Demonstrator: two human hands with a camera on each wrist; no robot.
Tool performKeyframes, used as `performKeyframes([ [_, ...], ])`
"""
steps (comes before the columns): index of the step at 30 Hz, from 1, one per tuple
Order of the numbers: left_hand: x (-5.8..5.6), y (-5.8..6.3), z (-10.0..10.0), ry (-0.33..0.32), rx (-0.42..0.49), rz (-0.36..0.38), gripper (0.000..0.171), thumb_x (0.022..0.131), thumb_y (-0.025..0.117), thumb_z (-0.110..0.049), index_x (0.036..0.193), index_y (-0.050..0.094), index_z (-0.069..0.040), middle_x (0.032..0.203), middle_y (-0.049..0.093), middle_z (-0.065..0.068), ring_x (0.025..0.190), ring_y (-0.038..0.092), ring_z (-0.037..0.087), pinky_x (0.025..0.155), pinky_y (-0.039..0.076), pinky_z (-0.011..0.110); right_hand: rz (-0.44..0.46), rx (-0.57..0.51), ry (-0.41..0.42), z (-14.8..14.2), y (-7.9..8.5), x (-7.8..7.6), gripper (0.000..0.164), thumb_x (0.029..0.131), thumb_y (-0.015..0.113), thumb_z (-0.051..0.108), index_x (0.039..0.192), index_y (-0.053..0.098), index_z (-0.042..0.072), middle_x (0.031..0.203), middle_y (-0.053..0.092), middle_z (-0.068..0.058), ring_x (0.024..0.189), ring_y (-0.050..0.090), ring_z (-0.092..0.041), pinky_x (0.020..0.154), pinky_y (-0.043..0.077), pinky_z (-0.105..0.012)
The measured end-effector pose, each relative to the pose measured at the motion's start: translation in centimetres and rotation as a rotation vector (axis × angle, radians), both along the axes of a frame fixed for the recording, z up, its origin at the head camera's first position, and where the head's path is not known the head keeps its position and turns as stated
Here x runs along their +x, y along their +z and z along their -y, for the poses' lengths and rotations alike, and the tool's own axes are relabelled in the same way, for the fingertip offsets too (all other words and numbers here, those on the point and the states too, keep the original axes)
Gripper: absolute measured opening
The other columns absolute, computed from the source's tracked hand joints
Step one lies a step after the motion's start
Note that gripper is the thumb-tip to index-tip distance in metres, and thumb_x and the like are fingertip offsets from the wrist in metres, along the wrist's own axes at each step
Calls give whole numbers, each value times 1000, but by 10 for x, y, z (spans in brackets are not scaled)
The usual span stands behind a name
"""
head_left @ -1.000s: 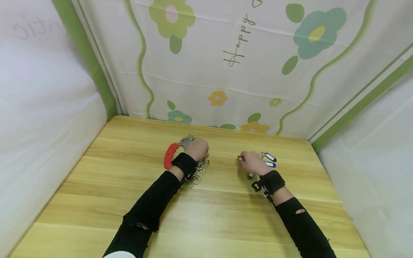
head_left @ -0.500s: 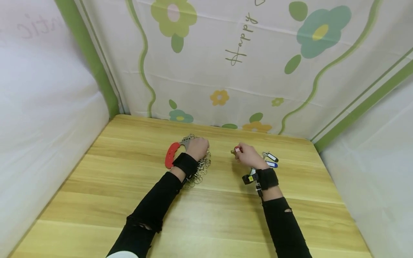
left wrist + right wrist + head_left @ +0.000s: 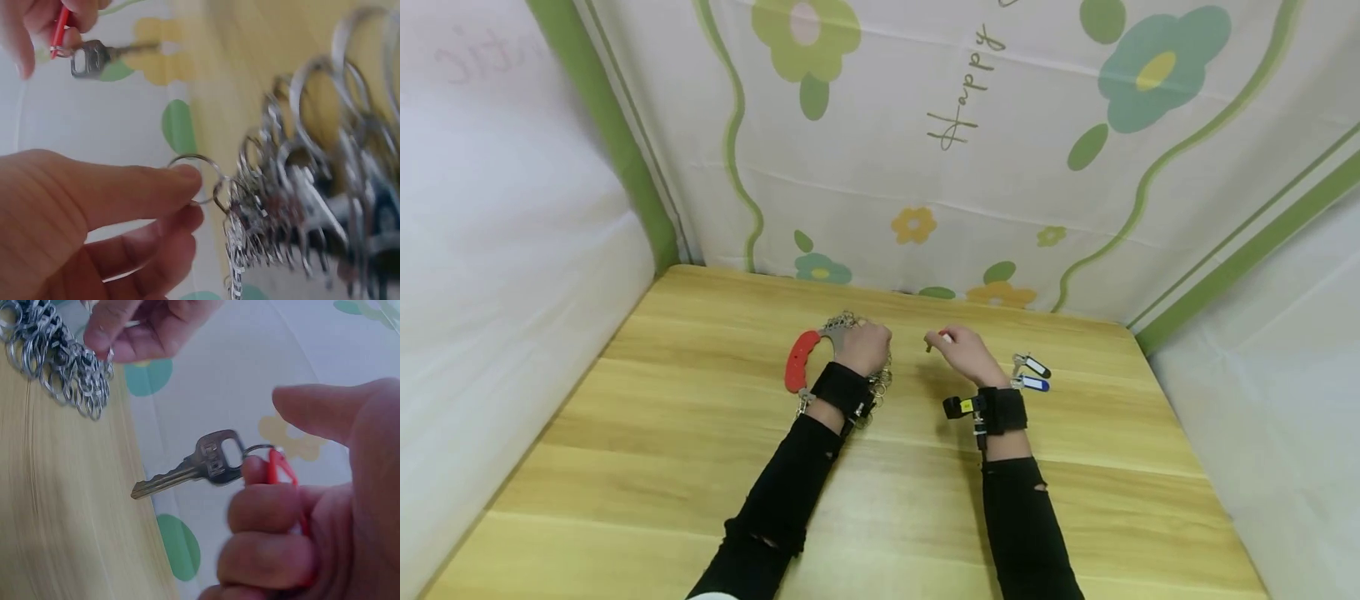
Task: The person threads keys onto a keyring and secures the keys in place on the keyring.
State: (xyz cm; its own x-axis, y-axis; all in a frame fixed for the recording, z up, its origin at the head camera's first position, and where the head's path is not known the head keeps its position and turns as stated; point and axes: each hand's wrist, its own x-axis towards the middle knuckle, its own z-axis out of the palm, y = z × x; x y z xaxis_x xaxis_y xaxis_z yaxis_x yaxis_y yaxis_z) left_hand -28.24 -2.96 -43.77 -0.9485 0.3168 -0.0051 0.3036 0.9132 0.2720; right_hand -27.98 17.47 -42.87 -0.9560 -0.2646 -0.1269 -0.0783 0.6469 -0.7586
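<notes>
My left hand [image 3: 867, 346] pinches one split ring [image 3: 199, 156] between thumb and fingers. That ring links to a bunch of metal rings [image 3: 312, 206] hanging from a grey piece with a red curved handle [image 3: 801, 360], partly hidden under the left hand and wrist. My right hand [image 3: 966, 354] has its fingers curled round a red key tag [image 3: 274, 466], the thumb raised apart from them. A key [image 3: 215, 459] hangs out from the tag on a small ring [image 3: 257, 449], its blade toward the left hand. A short gap separates the two hands.
Right of the right hand, a black key tag [image 3: 1037, 367] and a blue key tag [image 3: 1035, 384] lie with keys on the wooden table [image 3: 880, 517]. A flowered white curtain [image 3: 850, 167] stands along the table's back edge.
My right hand has lifted the red-tagged key and moved left, nearer the left hand. Its wrist now covers where the green tag lay. The left hand has barely shifted, its forearm swinging slightly right.
</notes>
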Motion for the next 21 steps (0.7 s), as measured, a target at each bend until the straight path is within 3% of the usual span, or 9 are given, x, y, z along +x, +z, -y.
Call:
performKeyframes([
  [5,2,1,-3,24,68,28,31,97,51,-8,66,50,-12,53,37,1,46,36,13,49,29,27,-46,-42,-23,8,-5,-2,47,92,55,49,80,52,4,64,36,-5,53,29,-19,53,29,-32],
  [10,2,-1,-3,-11,119,36,29,97,50,-7,68,48,-12,58,35,1,53,31,14,55,28,29,-90,-35,16,12,-9,-4,31,94,57,35,86,60,5,64,38,-4,53,32,-18,53,30,-31],
  [15,-2,-4,0,-43,164,53,20,95,52,-6,77,57,-12,70,52,2,61,45,15,60,36,30,-98,-30,60,17,-9,-5,20,93,59,26,87,59,6,66,41,-5,53,34,-18,52,31,-31],
  [21,-5,-8,6,-61,186,81,15,95,53,-7,90,67,-8,83,61,3,71,55,16,67,45,32,-113,-11,63,20,-10,-6,10,92,60,17,86,54,11,73,49,-5,59,41,-18,54,35,-30],
])
